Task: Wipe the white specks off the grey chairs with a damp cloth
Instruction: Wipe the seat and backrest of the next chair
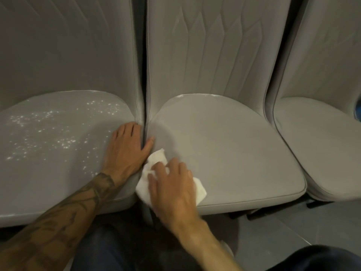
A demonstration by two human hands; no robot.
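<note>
Head view: three grey chairs stand side by side across the frame. The left chair (58,153) fills the left third, and its seat is scattered with white specks (48,130), thickest across the middle left of the frame. The middle chair (234,153) has a seat that looks almost clean, with just a thin white trace along its back edge near the backrest. The right chair (322,143) shows only partly at the right edge.

Down at centre frame, the left hand (129,147) lies flat and released, palm down on the right edge of the left chair's seat, thumb reaching over the gap onto the middle seat. Its forearm is tattooed. Just beside it, the right hand (172,184) presses a crumpled white cloth (156,157) onto the front left corner of the middle seat, fingers spread over it, grip grasping the cloth. Grey floor (283,231) shows at lower right.
</note>
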